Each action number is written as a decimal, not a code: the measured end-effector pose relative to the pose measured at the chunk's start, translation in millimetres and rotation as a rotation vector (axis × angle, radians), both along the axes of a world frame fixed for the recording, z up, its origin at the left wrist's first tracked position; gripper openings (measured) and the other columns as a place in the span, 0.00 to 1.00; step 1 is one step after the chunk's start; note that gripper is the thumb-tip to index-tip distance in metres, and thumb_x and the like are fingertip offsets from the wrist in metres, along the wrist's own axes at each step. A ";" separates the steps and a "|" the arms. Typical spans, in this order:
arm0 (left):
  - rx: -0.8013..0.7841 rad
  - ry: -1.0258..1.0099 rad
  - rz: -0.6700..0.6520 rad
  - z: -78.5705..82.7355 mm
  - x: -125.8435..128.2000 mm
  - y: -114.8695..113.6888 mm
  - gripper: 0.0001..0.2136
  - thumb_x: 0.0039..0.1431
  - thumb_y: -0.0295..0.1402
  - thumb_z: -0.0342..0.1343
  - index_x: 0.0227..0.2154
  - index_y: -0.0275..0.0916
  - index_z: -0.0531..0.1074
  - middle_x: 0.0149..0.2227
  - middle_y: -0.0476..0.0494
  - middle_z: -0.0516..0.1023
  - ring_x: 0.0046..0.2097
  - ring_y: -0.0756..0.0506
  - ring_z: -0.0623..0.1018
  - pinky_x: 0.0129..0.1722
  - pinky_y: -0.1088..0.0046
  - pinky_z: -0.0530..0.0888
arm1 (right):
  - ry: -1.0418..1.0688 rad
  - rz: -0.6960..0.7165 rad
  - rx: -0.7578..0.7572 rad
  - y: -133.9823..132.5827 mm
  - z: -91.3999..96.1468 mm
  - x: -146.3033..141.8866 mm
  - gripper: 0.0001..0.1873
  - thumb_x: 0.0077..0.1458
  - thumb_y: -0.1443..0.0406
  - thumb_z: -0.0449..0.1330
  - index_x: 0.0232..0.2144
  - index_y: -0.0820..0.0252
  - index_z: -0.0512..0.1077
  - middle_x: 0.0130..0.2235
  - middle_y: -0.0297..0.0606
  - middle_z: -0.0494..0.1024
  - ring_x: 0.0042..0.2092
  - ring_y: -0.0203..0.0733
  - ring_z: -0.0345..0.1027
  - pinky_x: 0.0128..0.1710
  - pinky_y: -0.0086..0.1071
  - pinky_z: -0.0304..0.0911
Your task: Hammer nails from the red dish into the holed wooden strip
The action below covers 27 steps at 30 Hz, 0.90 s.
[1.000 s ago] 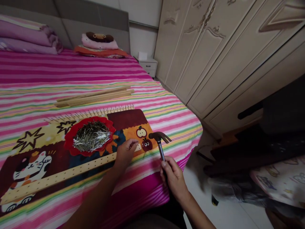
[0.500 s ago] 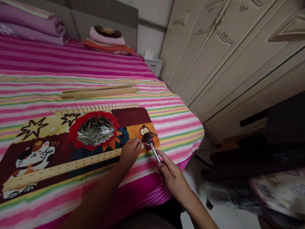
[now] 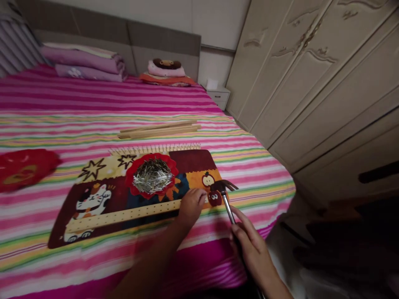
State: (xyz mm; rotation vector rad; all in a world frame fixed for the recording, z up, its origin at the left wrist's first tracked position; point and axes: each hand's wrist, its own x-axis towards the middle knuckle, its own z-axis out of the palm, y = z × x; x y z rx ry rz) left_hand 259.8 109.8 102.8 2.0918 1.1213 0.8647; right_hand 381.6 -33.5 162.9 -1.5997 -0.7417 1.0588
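Observation:
My right hand (image 3: 252, 253) grips the metal shaft of a claw hammer (image 3: 222, 187), whose dark head hangs over the printed mat's edge, right of my left hand. My left hand (image 3: 191, 205) rests with bunched fingertips on a perforated wooden strip (image 3: 121, 218). Anything pinched there is too small to tell. Beyond that hand lies a red scalloped dish (image 3: 131, 178) heaped with metal nails (image 3: 152, 176). The dish sits on a cat-printed mat (image 3: 84, 203), and a second wooden strip with a row of standing nails (image 3: 156, 148) lines the mat's far edge.
The mat lies on a pink striped bedspread (image 3: 77, 124), with loose wooden slats (image 3: 158, 131) beyond it and a red cloth (image 3: 25, 168) at the left. A cream wardrobe (image 3: 311, 83) stands along the right, past the bed's edge.
The hammer head has swung right, away from my left hand, after dipping close to it half a second ago. The view has turned, bringing the red cloth in at the left.

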 end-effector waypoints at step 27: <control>0.101 0.607 0.351 52.9 -128.9 69.7 0.13 0.54 0.32 0.45 0.31 0.39 0.75 0.36 0.39 0.75 0.39 0.42 0.74 0.37 0.69 0.68 | 0.629 -0.232 0.059 -18.7 -77.6 -4.8 0.34 0.45 0.58 0.64 0.55 0.47 0.57 0.21 0.24 0.67 0.16 0.27 0.51 0.11 0.18 0.46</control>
